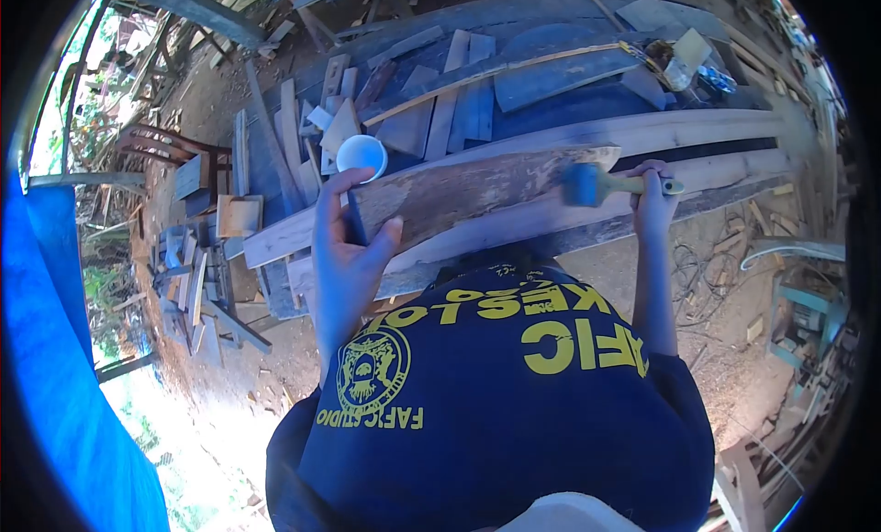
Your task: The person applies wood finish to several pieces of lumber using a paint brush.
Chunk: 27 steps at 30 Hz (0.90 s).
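A wide paintbrush [624,184] is gripped by its handle in my right hand [653,197]. Its bluish, blurred bristles lie over the right part of a rough brown board [468,194]. My left hand [344,247] is closed around the left end of that board, thumb on the near side and fingers on the far side. Just beyond those fingers is a white cup [362,154], its round mouth facing up and overlapped by a fingertip. Long pale planks [716,128] run beneath and beside the board.
Several wood offcuts [450,91] cover the far part of the bench. A clear plastic bag [681,68] lies at the far right among small items. To the left are a wooden chair [174,146] and scrap wood; a green machine [803,316] stands on the right, near cables on the dusty floor.
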Tool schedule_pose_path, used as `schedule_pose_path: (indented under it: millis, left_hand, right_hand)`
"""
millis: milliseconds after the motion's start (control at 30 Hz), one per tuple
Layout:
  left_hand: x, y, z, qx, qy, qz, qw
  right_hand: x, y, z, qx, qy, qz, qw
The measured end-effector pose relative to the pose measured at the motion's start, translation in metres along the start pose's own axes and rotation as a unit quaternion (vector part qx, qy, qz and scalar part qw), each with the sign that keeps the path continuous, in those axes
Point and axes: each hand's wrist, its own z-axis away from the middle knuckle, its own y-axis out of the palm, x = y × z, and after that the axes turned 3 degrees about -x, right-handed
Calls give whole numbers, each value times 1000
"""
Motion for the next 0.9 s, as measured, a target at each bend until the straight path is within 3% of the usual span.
schedule_pose_path:
  millis: [33,67,100,133,200,267,333,467,533,667,733,767,900]
  left_hand:
    - [0,0,0,5,3,14,1000]
    - [-1,0,0,8,5,19,1000]
    - [-3,1,-1,10,5,27,1000]
    - [-5,2,-2,11,4,35,999]
    - [-10,5,-8,6,19,33,999]
    - [-14,5,-23,8,32,27,999]
    - [-15,-2,-48,19,20,87,996]
    - [1,-32,-78,44,-15,49,998]
    - [0,-37,-65,87,-47,108,989]
    - [-1,-44,-46,60,-65,122,989]
    - [1,-48,-43,39,-74,112,990]
    - [2,-49,-41,17,-78,104,991]
    - [9,-54,-34,-5,-105,83,991]
  right_hand:
    - [-20,-20,-14,-4,-5,2,1000]
    - [-40,-38,-26,-19,-179,187,966]
    - [-39,-41,-31,-32,-341,360,868]
    - [-41,-43,-30,-33,-346,361,865]
    - [-26,-12,-5,-37,-82,236,968]
    - [-22,18,3,4,-316,290,903]
    - [12,54,25,63,-328,270,903]
    - [36,79,39,111,-319,176,925]
    - [33,73,27,164,-314,153,923]
    - [15,51,-21,182,-268,292,900]
    - [-13,50,-32,176,-212,235,932]
    - [-4,60,-29,182,-212,234,931]
    - [66,127,31,311,-148,1,939]
